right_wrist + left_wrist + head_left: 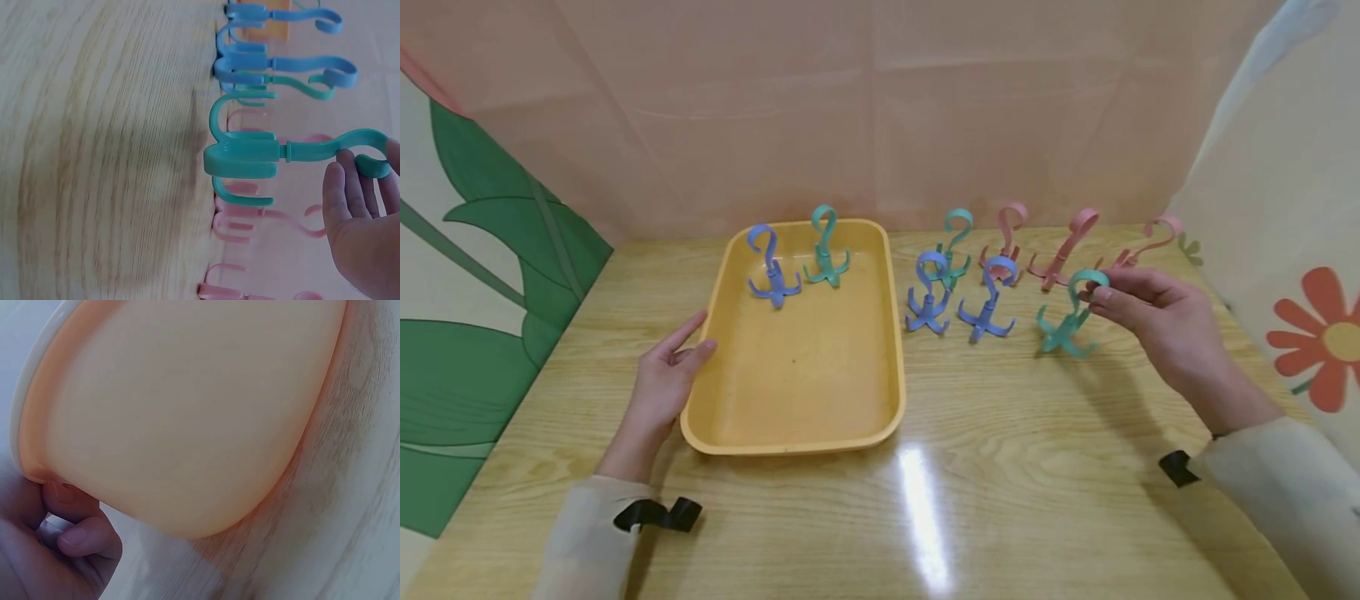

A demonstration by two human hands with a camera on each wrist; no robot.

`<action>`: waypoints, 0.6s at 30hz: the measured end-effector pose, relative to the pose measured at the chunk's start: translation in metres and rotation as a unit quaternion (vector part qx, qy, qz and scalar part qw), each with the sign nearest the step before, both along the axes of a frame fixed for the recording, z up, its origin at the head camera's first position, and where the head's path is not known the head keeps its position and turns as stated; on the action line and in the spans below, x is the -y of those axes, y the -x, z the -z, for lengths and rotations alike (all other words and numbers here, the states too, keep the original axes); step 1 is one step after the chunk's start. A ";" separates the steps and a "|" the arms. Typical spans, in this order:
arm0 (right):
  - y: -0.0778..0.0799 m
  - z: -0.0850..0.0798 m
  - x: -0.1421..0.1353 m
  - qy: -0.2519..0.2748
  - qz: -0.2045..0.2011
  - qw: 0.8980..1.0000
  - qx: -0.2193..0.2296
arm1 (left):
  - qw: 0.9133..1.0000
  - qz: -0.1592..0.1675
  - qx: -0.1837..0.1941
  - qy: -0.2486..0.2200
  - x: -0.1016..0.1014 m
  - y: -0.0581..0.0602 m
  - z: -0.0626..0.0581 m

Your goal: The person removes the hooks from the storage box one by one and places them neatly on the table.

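Note:
My left hand grips the left rim of a yellow tray, thumb over the edge; in the left wrist view its fingers curl under the rim. A blue four-pronged hanging hook and a green one stand inside at the tray's far end. With thumb and fingers, my right hand pinches a green hanging hook by its curved top, prongs downward. The right wrist view shows this green hook in front of the others. Whether its prongs touch the table cannot be told.
Right of the tray, two blue hooks stand before another green hook. Three pink hooks stand farther right along the back of the wooden table. A pink cloth hangs behind; a flower-printed panel borders the right side.

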State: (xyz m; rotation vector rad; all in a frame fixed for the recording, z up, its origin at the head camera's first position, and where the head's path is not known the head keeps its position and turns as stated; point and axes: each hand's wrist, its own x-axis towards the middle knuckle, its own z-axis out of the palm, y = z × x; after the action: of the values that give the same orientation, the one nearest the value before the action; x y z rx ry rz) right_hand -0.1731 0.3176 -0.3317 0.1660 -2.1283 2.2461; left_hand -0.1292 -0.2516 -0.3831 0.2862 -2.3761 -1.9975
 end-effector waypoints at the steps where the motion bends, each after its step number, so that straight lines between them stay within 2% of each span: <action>1: 0.001 0.001 -0.001 0.014 0.000 1.000 0.002 | 1.000 0.000 0.000 -0.002 0.000 0.000 0.000; 7: 0.008 0.004 -0.003 0.087 -0.014 0.996 0.004 | 1.000 -0.004 0.000 -0.003 -0.001 0.000 0.000; 18: 0.016 0.012 -0.003 0.133 -0.024 0.991 -0.010 | 1.000 -0.002 0.000 -0.014 0.000 0.001 0.001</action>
State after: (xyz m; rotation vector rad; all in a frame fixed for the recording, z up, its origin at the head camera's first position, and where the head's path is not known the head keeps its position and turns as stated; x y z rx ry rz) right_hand -0.1889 0.3207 -0.3434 0.2307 -1.8080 2.5147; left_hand -0.1299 -0.2514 -0.3840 0.2926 -2.3467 -2.0317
